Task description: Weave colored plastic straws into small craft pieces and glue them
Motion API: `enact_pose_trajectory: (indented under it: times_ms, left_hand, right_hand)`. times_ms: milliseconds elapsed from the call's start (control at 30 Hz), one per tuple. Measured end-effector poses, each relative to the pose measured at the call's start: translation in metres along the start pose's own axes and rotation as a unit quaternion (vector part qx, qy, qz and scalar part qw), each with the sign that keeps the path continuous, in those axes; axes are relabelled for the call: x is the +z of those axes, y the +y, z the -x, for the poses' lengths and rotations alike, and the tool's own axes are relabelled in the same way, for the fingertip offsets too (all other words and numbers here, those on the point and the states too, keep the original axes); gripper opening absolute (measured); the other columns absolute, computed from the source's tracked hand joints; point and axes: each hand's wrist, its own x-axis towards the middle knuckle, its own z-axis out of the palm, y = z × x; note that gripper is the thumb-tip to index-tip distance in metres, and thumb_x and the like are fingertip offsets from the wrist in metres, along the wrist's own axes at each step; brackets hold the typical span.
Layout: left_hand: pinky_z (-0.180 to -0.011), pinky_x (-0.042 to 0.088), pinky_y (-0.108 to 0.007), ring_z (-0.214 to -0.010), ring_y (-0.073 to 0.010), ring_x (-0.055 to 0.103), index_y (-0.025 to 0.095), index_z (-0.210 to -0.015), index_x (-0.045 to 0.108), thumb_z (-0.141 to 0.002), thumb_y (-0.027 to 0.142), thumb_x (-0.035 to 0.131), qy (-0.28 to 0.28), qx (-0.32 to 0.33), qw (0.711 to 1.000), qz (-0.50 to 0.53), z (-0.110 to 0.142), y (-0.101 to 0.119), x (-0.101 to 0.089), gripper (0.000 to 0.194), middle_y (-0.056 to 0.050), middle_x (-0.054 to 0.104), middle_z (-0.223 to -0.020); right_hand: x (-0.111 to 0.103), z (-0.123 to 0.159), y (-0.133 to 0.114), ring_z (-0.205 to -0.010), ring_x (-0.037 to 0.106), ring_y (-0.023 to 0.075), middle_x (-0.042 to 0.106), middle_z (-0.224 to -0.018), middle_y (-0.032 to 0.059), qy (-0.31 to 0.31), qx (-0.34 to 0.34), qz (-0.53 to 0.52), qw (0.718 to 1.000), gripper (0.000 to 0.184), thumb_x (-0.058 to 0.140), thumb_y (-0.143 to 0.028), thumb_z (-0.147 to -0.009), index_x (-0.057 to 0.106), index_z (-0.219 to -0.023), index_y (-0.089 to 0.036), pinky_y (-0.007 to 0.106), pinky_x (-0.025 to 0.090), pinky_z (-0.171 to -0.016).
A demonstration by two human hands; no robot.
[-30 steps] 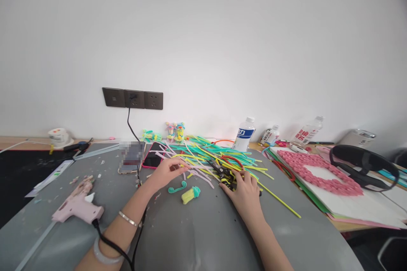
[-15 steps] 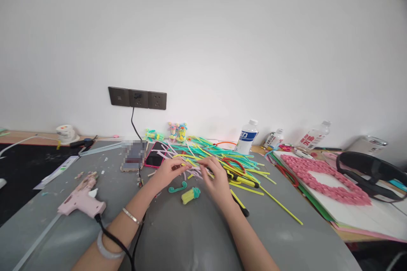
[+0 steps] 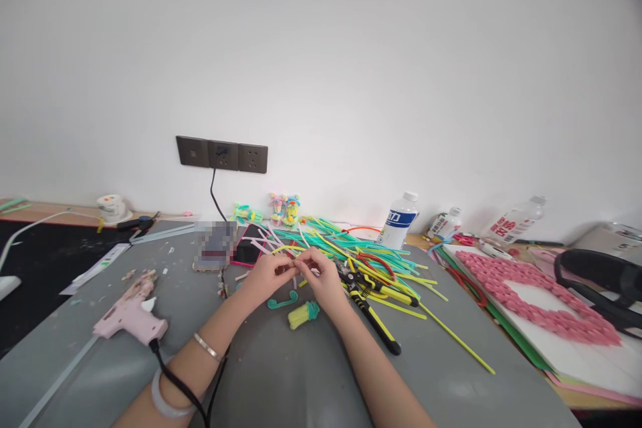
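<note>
My left hand and my right hand meet over the near edge of a pile of pipe cleaners. Fingertips of both are pinched together and touch. What they grip is too small and covered to make out; a yellow strand curves just behind the left fingers. In front of the hands lie a yellow bundle with a teal top and a teal piece with curled ends. Right of my right hand, pliers with yellow and black handles rest partly on the pile.
A pink glue gun lies left, its black cord passing by my left forearm. Phones, small pipe-cleaner figures and a white bottle stand or lie behind. On the right are a pink braided ring and a black headset.
My hands have come together from a small gap, the right moving left and its fingers closing to a pinch. More of the pliers shows now. The view has shifted slightly.
</note>
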Motion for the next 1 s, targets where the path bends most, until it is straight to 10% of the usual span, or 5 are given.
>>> enact_pose_trajectory:
  times_ms: [433,1000]
  left_hand:
    - [-0.057,0.04,-0.022,-0.065,-0.0126,0.055,0.017,-0.084,0.065,-0.086,0.03,0.057,0.022,0.013,0.998,0.065,-0.0011,0.0043,-0.0017,0.016,-0.003,0.064,-0.082]
    - [-0.057,0.041,-0.022,-0.063,-0.0107,0.051,0.017,-0.08,0.066,-0.087,0.029,0.059,0.115,0.061,0.991,0.023,-0.0004,0.0036,-0.0049,0.016,-0.001,0.055,-0.082]
  right_hand:
    - [-0.0059,-0.0011,0.0043,-0.042,0.05,0.0107,0.06,-0.054,-0.0045,-0.035,0.135,-0.181,0.973,0.032,0.073,-0.047,-0.072,0.056,-0.079,-0.021,0.024,0.043,-0.046]
    - [-0.0062,-0.0009,-0.0011,-0.052,0.049,0.0108,0.055,-0.061,-0.0035,-0.049,0.115,-0.167,0.978,0.031,0.066,-0.05,-0.079,0.057,-0.078,-0.02,0.023,0.039,-0.05]
